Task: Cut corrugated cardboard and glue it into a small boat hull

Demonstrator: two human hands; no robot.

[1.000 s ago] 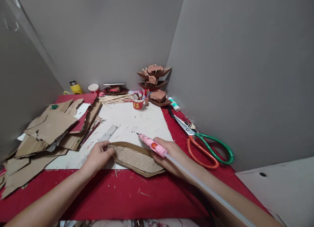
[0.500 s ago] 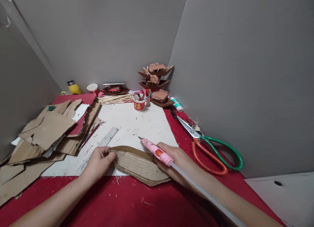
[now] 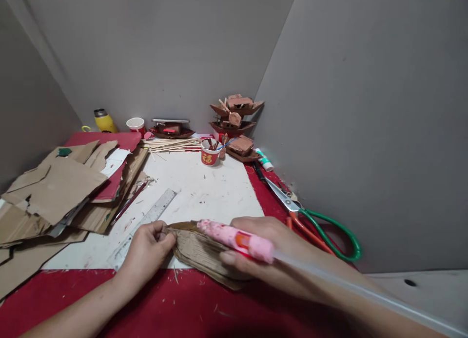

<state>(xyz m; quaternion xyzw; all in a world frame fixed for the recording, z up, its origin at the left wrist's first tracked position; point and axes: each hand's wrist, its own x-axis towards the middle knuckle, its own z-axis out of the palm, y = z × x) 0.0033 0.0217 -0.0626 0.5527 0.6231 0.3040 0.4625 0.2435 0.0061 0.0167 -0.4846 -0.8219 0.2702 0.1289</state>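
My left hand [image 3: 151, 245] pinches the left tip of a cardboard boat hull [image 3: 199, 252] between thumb and fingers. The hull has a ribbed floor and low brown side strips, and lies over the near edge of the white sheet. Closed around a pink hot glue gun [image 3: 234, 239], my right hand [image 3: 263, 245] covers the hull's right end. A long translucent glue stick [image 3: 336, 282] trails from the gun's back over my right forearm. The gun's nozzle points left, near the hull's far side strip; whether it touches cannot be made out.
A steel ruler [image 3: 157, 206] lies beyond my left hand. Cardboard scraps [image 3: 66, 187] are piled on the left. Large scissors [image 3: 292, 204] with green and orange handles lie at right. Farther back are a red paper cup [image 3: 209, 157], wooden sticks [image 3: 171, 144] and brown model boats [image 3: 237, 109].
My right hand has moved the glue gun left and nearer, its nozzle coming to the hull's far side strip. The right hand's thumb now shows over the hull. My left hand keeps its pinch.
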